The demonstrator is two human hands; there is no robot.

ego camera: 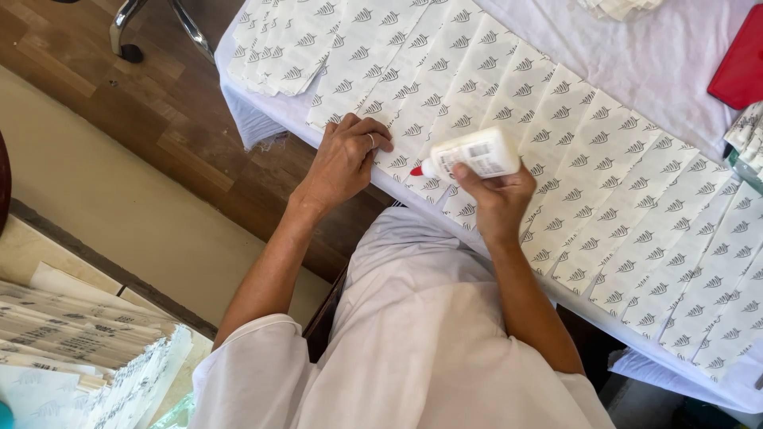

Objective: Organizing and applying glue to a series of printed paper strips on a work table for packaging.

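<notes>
Glue bottle [475, 154] gripped sideways by right hand [498, 199]; left hand [346, 159] flat, pressing paper strips [397, 163].

The right hand [499, 199] grips a white plastic glue bottle [475, 154] lying nearly sideways, its red nozzle tip [416, 171] touching the edge of a long white paper strip printed with small grey leaf marks [445, 95]. The left hand [346, 159] (a ring on one finger) presses flat on the neighbouring strip just beside the nozzle. Many such strips lie overlapped in a row across a table covered with white cloth [660, 56]. A flat red object [741, 67] sits at the far edge. A stack of printed paper sheets [87, 349] rests at the lower left, well apart.
</notes>
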